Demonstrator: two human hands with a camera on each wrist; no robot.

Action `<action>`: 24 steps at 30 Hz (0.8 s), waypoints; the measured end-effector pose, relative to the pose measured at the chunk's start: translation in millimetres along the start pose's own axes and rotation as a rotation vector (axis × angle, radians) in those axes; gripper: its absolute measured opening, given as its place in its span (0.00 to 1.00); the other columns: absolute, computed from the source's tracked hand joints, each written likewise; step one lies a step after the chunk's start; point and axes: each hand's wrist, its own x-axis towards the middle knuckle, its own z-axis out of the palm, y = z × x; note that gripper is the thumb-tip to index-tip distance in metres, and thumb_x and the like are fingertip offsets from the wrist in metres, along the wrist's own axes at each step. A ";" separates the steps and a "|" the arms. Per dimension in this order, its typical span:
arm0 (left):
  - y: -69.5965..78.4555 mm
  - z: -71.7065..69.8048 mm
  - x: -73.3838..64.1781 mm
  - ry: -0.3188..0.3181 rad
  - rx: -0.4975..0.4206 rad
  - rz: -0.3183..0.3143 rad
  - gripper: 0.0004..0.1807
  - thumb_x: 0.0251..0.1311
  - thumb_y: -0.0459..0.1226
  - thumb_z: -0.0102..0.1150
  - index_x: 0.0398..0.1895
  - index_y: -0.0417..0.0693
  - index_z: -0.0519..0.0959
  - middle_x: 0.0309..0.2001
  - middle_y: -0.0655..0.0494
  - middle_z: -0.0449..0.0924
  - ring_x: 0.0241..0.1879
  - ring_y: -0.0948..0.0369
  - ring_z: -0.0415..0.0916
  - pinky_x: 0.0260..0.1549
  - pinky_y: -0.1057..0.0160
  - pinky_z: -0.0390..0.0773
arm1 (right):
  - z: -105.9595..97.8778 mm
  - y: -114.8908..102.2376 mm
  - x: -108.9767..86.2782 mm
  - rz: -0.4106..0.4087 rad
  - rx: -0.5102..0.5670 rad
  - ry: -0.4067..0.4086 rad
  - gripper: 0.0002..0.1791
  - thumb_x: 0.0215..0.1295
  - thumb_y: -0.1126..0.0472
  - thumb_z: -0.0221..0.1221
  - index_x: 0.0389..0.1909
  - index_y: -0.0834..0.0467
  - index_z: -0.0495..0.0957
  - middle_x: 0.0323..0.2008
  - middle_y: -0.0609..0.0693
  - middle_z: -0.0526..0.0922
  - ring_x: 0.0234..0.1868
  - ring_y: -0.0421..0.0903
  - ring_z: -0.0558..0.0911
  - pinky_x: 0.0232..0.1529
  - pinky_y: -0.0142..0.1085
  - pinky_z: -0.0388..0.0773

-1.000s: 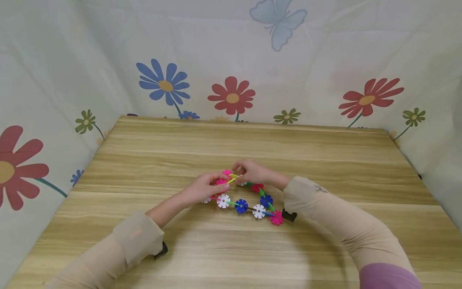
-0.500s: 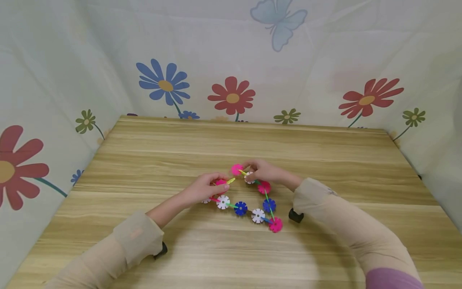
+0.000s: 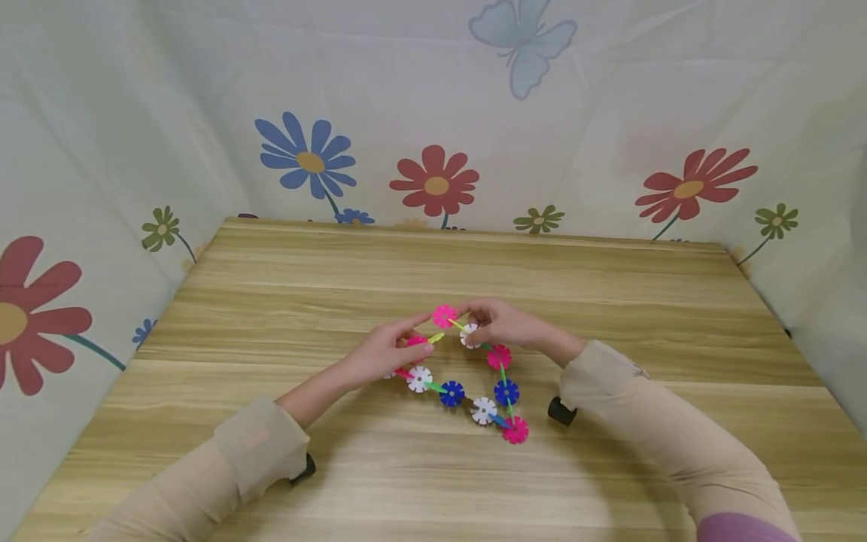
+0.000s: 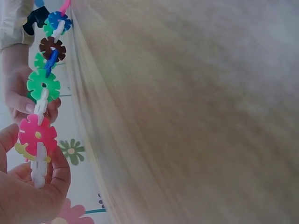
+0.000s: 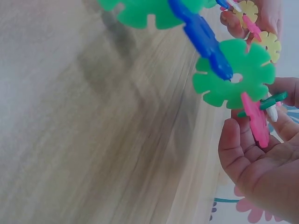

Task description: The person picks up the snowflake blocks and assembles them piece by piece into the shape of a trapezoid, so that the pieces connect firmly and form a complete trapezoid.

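A loop of slotted snowflake building discs, with blue discs among pink, white, green and yellow ones, hangs between both hands over the table. On its left side, my left hand pinches a pink disc, from which a yellow disc juts out edge-on. Across from it, my right hand pinches a white disc. A pink disc ends that side, between both hands' fingertips. The two chain ends stand a little apart. In the right wrist view, a green disc hangs beside the right hand's fingers.
The wood-grain table spreads around the hands. A flower-printed curtain encloses its back and sides. Black wrist cameras hang beneath both cuffs.
My right hand has moved right, drawing its end of the chain away from the yellow disc at the left hand. The near pink corner sank toward the table's front. My left hand barely moved.
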 end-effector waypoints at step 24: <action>10.3 2.7 -5.6 0.029 0.022 0.065 0.29 0.56 0.45 0.55 0.63 0.56 0.62 0.39 0.53 0.78 0.25 0.62 0.73 0.21 0.66 0.75 | 7.7 -16.7 2.4 0.058 0.028 0.197 0.13 0.62 0.56 0.52 0.37 0.63 0.75 0.28 0.52 0.73 0.26 0.42 0.67 0.25 0.31 0.69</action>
